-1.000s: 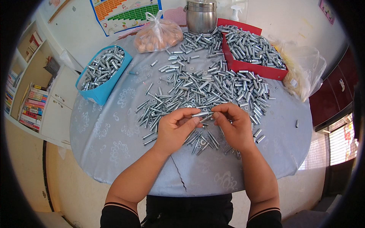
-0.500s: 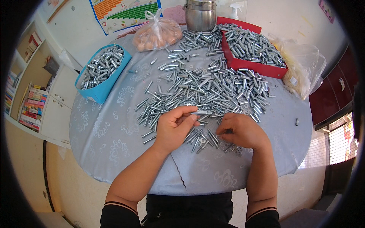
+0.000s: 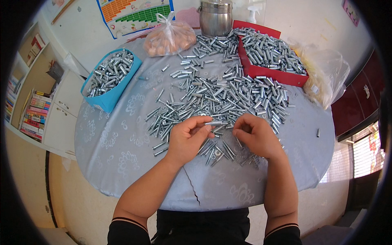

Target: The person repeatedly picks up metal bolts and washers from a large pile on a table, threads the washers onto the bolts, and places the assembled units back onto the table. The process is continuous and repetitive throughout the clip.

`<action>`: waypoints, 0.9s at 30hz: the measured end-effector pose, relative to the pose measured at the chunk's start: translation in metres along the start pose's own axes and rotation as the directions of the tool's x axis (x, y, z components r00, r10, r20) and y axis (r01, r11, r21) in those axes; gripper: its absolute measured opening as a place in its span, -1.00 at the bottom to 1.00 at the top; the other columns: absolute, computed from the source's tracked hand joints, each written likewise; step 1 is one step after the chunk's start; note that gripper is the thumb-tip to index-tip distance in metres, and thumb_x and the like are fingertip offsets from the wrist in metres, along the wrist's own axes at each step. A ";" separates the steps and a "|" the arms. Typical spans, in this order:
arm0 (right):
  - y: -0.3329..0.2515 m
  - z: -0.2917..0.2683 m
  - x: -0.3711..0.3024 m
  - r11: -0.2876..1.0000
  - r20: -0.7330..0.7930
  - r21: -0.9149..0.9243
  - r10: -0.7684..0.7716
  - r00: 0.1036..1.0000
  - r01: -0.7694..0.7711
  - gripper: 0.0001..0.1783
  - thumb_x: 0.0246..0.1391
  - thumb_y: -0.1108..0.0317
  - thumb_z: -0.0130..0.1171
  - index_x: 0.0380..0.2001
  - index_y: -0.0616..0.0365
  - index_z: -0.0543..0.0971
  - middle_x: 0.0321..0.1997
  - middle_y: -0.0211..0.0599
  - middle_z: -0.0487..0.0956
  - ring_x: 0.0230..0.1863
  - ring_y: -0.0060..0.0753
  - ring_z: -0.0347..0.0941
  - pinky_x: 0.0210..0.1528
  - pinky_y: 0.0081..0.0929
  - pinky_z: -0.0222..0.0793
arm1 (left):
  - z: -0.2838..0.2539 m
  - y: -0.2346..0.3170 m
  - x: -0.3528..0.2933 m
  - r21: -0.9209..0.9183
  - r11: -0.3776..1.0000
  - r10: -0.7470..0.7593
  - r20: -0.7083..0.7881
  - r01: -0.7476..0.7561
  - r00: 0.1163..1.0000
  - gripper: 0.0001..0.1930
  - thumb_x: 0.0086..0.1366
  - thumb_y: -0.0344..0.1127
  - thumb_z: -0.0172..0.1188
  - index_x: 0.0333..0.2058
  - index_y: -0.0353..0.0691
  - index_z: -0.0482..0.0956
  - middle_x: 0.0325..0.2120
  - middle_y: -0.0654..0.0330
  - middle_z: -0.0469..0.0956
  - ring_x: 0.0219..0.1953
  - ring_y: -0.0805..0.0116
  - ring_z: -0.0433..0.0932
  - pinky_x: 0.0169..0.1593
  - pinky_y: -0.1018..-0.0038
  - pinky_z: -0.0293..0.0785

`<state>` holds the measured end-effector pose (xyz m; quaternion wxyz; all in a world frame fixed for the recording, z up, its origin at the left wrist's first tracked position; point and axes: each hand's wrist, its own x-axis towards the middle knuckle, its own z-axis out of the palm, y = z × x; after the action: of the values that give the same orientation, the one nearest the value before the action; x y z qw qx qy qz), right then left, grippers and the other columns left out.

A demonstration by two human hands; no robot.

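My left hand [image 3: 185, 139] is closed, pinching a silvery bolt [image 3: 217, 123] between thumb and fingers; it lies level and points right. A little to its right, my right hand [image 3: 260, 135] is bent at the wrist with thumb and fingertips pressed together. Whatever they hold, if anything, is too small or hidden to make out. Both hands are over the near side of a large heap of metal bolts and sleeves [image 3: 228, 92]. Below the right hand lie small washers [image 3: 248, 158], and between the hands are several loose bolts [image 3: 220, 154].
On the grey cloth-covered table [image 3: 122, 171], a blue box [image 3: 107, 102] full of metal parts is at left. A heaped red box [image 3: 275, 75] stands back right, beside a clear plastic bag [image 3: 326, 81]. At the back are a tied bag [image 3: 169, 41] and a steel pot [image 3: 215, 20].
My right hand has risen slightly from the washers, its fingertips drawing together nearer the bolt's end. My left hand stays almost where it was, still gripping the bolt.
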<state>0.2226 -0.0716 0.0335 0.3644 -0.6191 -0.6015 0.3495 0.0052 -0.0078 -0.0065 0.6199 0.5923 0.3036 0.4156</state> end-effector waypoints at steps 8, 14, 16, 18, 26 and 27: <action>0.007 0.021 0.009 0.873 -0.069 0.488 0.062 0.996 -0.021 -0.93 0.13 0.52 0.19 -0.32 0.26 0.50 -0.40 -0.42 0.56 -0.38 -0.63 0.50 -0.34 -0.64 0.41 | 0.002 0.004 0.001 -0.005 0.999 -0.048 0.013 0.048 0.999 -0.74 0.34 -0.53 0.09 -0.01 -0.40 0.51 -0.22 0.07 0.64 -0.29 0.39 0.65 -0.18 0.55 0.57; 0.006 0.018 0.007 0.852 -0.060 0.523 0.013 0.998 0.020 -0.87 0.07 0.58 0.25 -0.29 0.28 0.53 -0.31 -0.38 0.60 -0.31 -0.61 0.54 -0.24 -0.65 0.45 | 0.002 0.003 0.001 0.004 0.999 -0.044 0.006 0.044 0.999 -0.75 0.34 -0.53 0.10 -0.02 -0.41 0.52 -0.21 0.05 0.64 -0.31 0.39 0.65 -0.19 0.55 0.59; 0.007 0.018 0.007 0.854 -0.038 0.521 0.031 0.999 -0.007 -0.85 0.05 0.59 0.27 -0.29 0.28 0.54 -0.30 -0.37 0.60 -0.29 -0.61 0.54 -0.21 -0.65 0.46 | 0.002 0.004 0.001 0.012 0.999 -0.037 0.014 0.037 0.999 -0.75 0.34 -0.52 0.11 -0.02 -0.41 0.52 -0.21 0.05 0.64 -0.31 0.38 0.65 -0.20 0.55 0.59; 0.007 0.019 0.007 0.847 -0.046 0.531 0.039 0.998 -0.008 -0.84 0.04 0.59 0.28 -0.28 0.27 0.55 -0.29 -0.38 0.61 -0.27 -0.61 0.54 -0.19 -0.65 0.47 | 0.002 0.003 0.001 0.001 0.999 -0.044 0.018 0.044 0.999 -0.75 0.33 -0.53 0.12 -0.02 -0.42 0.53 -0.21 0.04 0.64 -0.31 0.38 0.65 -0.21 0.55 0.60; 0.003 0.018 0.006 0.847 0.009 0.531 0.036 0.999 -0.035 -0.77 0.05 0.57 0.29 -0.18 0.31 0.58 -0.29 -0.37 0.62 -0.25 -0.60 0.54 -0.18 -0.64 0.47 | 0.004 0.007 0.000 -0.044 0.996 -0.069 0.075 0.072 0.995 -0.75 0.33 -0.52 0.11 -0.02 -0.42 0.53 -0.22 0.01 0.64 -0.32 0.35 0.66 -0.22 0.53 0.60; -0.001 0.014 0.005 0.852 0.005 0.520 0.076 0.997 -0.068 -0.77 0.04 0.55 0.30 -0.18 0.29 0.58 -0.30 -0.36 0.63 -0.28 -0.60 0.54 -0.20 -0.63 0.46 | 0.004 0.006 0.000 -0.049 0.997 -0.058 0.067 0.062 0.996 -0.75 0.34 -0.52 0.11 -0.02 -0.42 0.52 -0.22 0.01 0.64 -0.32 0.35 0.66 -0.22 0.53 0.60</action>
<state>0.2100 -0.0666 0.0271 0.5093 -0.5226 -0.4584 0.5072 0.0078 -0.0101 0.0001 0.6566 0.5803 0.2902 0.3847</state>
